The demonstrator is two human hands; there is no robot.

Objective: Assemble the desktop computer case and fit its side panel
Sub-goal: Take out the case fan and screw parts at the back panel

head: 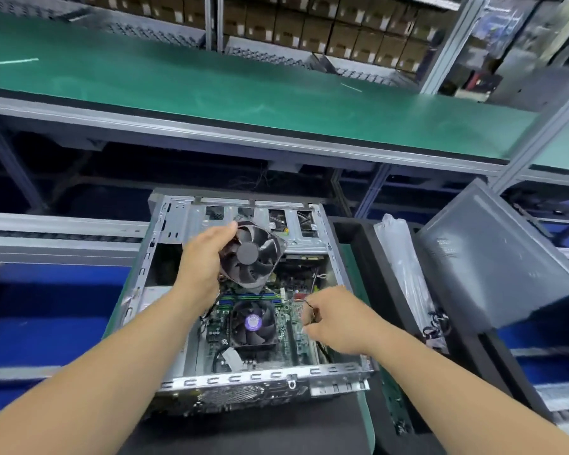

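Green conveyor belt behind; open computer case holds a motherboard; left hand grips a case fan, right hand pinches its wire.

Both bare forearms reach forward from the bottom corners, converging toward the middle. The left hand is raised higher, its fingers and thumb curled around a fan, holding it up. The right hand sits lower, knuckles up, its fingertips pinching a thin wire.
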